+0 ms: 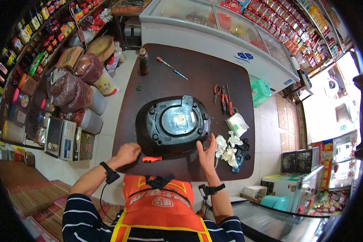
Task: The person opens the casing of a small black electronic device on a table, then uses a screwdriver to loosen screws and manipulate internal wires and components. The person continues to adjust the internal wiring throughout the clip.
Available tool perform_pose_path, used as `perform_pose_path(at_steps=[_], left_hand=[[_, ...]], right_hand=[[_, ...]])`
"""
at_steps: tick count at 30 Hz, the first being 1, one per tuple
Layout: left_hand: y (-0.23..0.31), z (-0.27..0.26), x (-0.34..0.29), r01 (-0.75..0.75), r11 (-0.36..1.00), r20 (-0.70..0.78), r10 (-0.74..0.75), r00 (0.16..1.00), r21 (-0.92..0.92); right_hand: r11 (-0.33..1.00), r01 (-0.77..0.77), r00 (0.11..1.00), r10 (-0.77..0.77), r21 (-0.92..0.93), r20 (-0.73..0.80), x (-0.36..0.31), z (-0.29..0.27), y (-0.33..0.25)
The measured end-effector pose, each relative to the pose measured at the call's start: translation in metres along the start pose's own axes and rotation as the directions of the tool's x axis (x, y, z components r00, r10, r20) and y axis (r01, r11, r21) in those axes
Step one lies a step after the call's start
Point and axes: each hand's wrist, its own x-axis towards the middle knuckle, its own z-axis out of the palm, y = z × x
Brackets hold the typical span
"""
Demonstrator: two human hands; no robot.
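Centrally, a glossy black appliance, likely a rice cooker [174,125], lies upside down on a brown table [205,66], its footed, vented base facing up. The left hand [128,153] is just beside the cooker's near left edge, fingers curled; whether they touch it or pinch anything, I cannot tell. The right hand [207,152] is by the cooker's near right edge, thumb and fingers spread, with nothing visible in its grasp. An orange tool handle [152,159] lies in front of the cooker; pliers [224,99] and crumpled white tissues [230,156] lie to its right. The shell looks stiff, smooth and perhaps slippery, moderately heavy; palms around its opposite sides would hold more surely than the base's smaller plastic parts
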Motion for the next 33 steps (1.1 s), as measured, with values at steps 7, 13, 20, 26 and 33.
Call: perform_pose_path(at_steps=[7,13,20,26,33], left_hand=[[-0.004,-0.08,0.116,-0.004,0.928,-0.32,-0.124,0.939,-0.373],[0.053,-0.074,0.12,0.09,0.96,-0.086,-0.117,0.989,-0.266],[0.058,-0.062,0.135,0.139,0.851,0.105,-0.099,0.99,-0.507],[0.078,-0.056,0.166,0.11,0.874,0.039,-0.103,0.994,-0.474],[0.092,-0.056,0.163,0.105,0.873,0.014,-0.112,0.994,-0.476]], right_hand=[[0.94,-0.097,0.995,0.088,0.327,0.044,0.001,0.049,0.033],[0.923,-0.036,0.996,0.002,0.383,0.091,0.059,0.026,0.023],[0.955,-0.054,0.998,0.061,0.292,-0.012,0.059,0.048,0.01],[0.956,-0.088,0.994,0.101,0.281,-0.032,0.061,0.055,-0.003],[0.939,-0.125,0.99,0.141,0.319,-0.027,0.061,0.056,-0.002]])
